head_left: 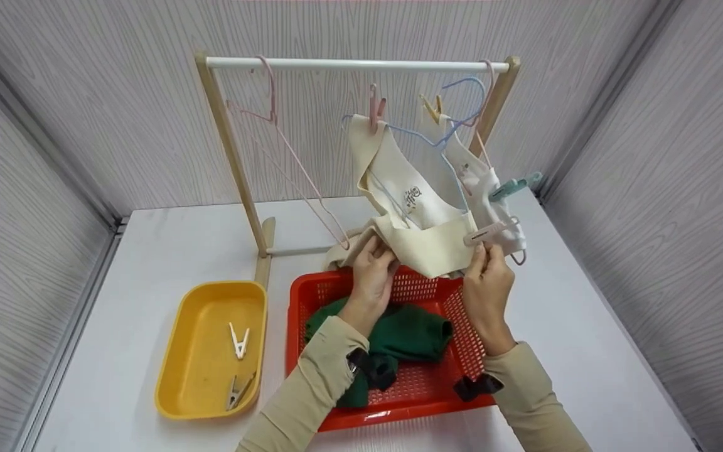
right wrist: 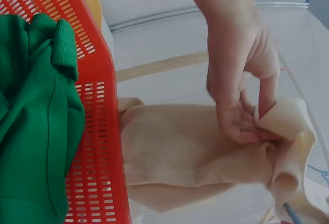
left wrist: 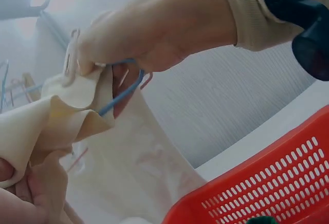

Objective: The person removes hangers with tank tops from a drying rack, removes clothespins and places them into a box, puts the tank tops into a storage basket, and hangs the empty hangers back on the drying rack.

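Note:
A cream sleeveless garment (head_left: 433, 242) with a small printed motif hangs on a blue hanger (head_left: 442, 143). A pink clothespin (head_left: 374, 110) clips one shoulder and a yellow clothespin (head_left: 433, 108) the other. My left hand (head_left: 373, 279) pinches the garment's lower left fold; the right wrist view shows its thumb and fingers on the cloth (right wrist: 285, 118). To the right, my right hand (head_left: 489, 292) pinches a whitish clothespin (head_left: 492, 232) at the garment's right edge. In the left wrist view this clothespin (left wrist: 71, 59) stands against the right fingertips, beside folded cloth.
Below the hands, a red basket (head_left: 393, 414) holds green clothing (head_left: 408, 333). A yellow tray (head_left: 176, 351) with loose clothespins (head_left: 239, 342) stands left. A pink hanger (head_left: 302, 166) hangs from the white rod (head_left: 349, 64). Behind right hang a white garment (head_left: 481, 179) and a teal clothespin (head_left: 512, 187).

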Motion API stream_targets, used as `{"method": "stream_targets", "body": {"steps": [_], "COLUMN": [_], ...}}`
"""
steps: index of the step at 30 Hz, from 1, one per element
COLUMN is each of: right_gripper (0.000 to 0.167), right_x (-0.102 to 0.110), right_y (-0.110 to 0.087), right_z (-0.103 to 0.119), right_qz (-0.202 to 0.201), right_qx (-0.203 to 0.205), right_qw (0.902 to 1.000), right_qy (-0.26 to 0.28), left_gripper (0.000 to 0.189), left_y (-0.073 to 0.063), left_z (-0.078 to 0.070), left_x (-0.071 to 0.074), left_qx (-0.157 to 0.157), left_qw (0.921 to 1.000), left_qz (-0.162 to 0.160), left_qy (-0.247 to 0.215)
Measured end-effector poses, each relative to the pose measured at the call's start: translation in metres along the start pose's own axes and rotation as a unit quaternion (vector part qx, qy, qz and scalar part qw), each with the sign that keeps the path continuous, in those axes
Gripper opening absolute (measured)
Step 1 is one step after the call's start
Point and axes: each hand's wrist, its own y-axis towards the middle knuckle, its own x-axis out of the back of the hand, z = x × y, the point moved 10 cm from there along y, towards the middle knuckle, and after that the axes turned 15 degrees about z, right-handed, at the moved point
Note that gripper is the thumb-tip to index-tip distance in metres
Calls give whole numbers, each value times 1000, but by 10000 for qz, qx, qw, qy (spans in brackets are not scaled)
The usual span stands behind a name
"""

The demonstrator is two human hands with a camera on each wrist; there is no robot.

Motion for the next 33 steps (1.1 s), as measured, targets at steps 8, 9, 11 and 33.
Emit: {"method": "stream_targets", "body": {"steps": [8,9,11,33], "right_gripper": [20,20,20,20], "right_x": [2,2,4,3], "right_y": [0,0,1,-6], "right_z": [-17,-20,-24,-37], "right_qz": [185,195,201,296], "right_qx": [-295,-341,-431,-377], "right_qw": [9994,9992,9988,9987], "right_qy": [-19,15,102,-156], "left_gripper": [37,30,19,14], "left_y": [-22,-27,-39,-63], "left_z": [-33,-39,-51,18], "left_x": [-14,-19,-29,-39], "left_qx": [-998,-1271,-1879,-349], "left_qw": [9738,9597,9169,5753], "left_qz": [48,82,139,2391], "left_qy": [2041,2505,3519,7814]}}
